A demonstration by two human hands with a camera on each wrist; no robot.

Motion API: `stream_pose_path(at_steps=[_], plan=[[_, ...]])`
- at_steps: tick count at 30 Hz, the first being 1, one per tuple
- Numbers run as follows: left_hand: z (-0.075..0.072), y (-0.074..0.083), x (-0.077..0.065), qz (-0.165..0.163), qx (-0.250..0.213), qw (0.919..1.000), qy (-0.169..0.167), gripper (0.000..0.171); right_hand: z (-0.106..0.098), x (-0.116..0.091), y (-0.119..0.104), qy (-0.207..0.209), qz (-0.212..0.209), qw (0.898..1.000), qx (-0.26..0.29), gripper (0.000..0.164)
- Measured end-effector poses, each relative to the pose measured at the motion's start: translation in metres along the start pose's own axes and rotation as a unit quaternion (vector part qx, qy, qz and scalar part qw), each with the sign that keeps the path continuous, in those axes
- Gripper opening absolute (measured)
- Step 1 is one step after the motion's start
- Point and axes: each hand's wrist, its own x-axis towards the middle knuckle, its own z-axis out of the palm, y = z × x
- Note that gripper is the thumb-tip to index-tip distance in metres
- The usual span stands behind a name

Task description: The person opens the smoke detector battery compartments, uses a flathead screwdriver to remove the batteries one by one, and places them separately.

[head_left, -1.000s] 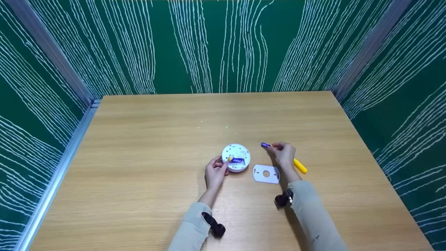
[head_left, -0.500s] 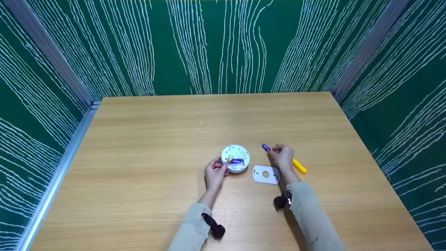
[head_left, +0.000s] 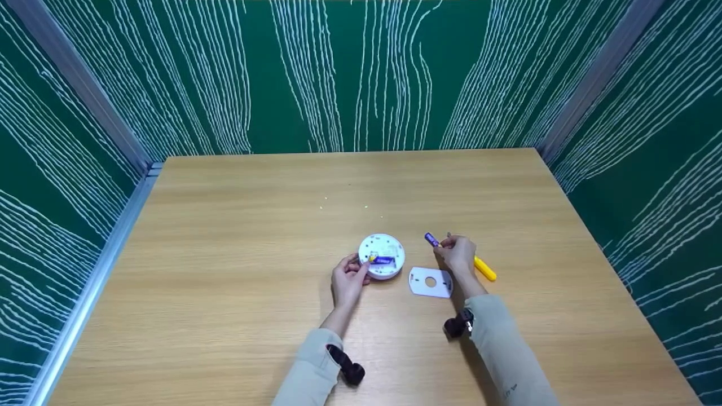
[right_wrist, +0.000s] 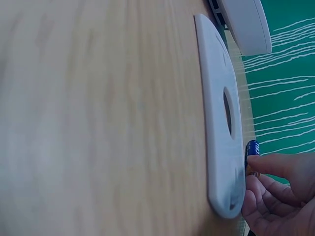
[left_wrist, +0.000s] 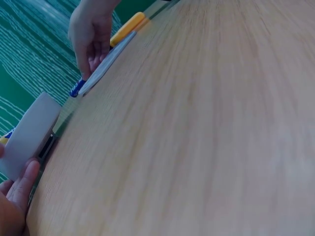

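Note:
My left hand (head_left: 348, 281) grips the left edge of a round white device (head_left: 382, 240), like a smoke alarm, with the thumb on top. A blue and yellow battery (head_left: 384, 260) lies in the slot of its upturned face. To the right, my right hand (head_left: 459, 252) pinches a second battery (head_left: 431, 239) between thumb and fingers, just above or at the tabletop; I cannot tell which. In the right wrist view the thumb lies across this battery (right_wrist: 252, 148). A flat white plate (head_left: 420, 287) with a central hole lies between the hands, nearer the right one.
A yellow handle (head_left: 485, 269), like a screwdriver's, lies by the right hand, partly hidden by it. Small white specks (head_left: 365, 207) dot the wooden table (head_left: 237, 237) farther back. Green walls with white lines surround it. Dark wrist cameras (head_left: 353, 373) sit on both sleeves.
The battery in my right hand has turned slightly, its blue end now angled more away from me. The right hand has shifted a little. My left hand stays on the round device.

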Motion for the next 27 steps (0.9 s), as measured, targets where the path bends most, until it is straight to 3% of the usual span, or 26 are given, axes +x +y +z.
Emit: stream_pose_path(at_steps=[9, 15, 18, 27], plan=[[0.0, -0.001, 0.0, 0.004, -0.006, 1.0, -0.001, 0.034, -0.004, -0.006, -0.002, 0.013, -0.024, 1.0, -0.003, 0.019], [0.0, -0.001, 0.0, 0.014, -0.003, 0.9999, -0.001, 0.033, -0.005, -0.012, -0.006, 0.027, -0.068, 0.997, -0.001, 0.018], [-0.001, 0.0, 0.0, 0.013, -0.011, 0.9998, -0.006, 0.034, -0.006, -0.017, -0.007, 0.012, -0.08, 0.997, 0.001, 0.018], [-0.003, 0.029, -0.017, 0.016, -0.006, 0.9999, -0.003, 0.031, -0.006, -0.03, -0.012, -0.022, -0.099, 0.995, 0.017, 0.018]])
